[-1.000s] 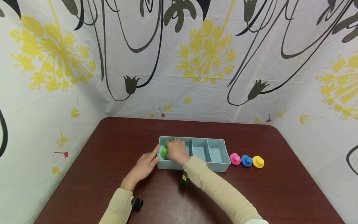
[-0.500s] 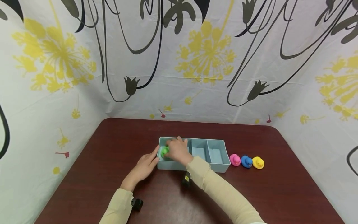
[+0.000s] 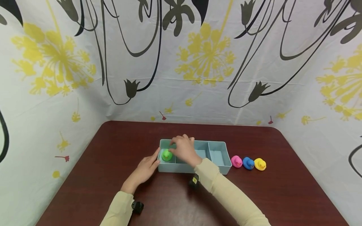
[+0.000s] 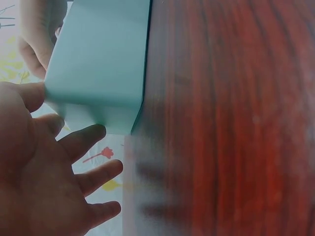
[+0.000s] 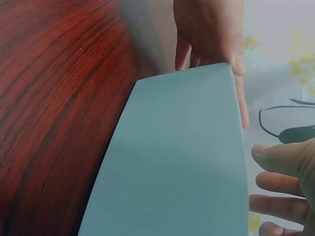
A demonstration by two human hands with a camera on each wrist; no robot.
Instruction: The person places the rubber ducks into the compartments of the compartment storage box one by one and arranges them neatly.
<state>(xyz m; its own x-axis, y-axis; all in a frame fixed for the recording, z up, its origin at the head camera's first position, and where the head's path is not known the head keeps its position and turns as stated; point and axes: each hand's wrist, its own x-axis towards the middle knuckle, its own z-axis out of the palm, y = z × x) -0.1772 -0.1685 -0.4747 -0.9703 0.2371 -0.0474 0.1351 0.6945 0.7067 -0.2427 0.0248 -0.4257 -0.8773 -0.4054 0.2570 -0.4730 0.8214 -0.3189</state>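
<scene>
Right hand [image 3: 185, 150] has lifted off green duck [image 3: 167, 155]; left hand [image 3: 145, 169] steadies tray [image 3: 181, 167].

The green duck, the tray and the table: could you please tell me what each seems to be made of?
Green duck: probably soft rubber or vinyl, going by its rounded moulded shape and even bright colour.
Tray: likely matte plastic, with thin uniform pale blue walls and dividers.
Table: dark red-brown wood or wood-look laminate, with visible grain and a slight sheen.
</scene>
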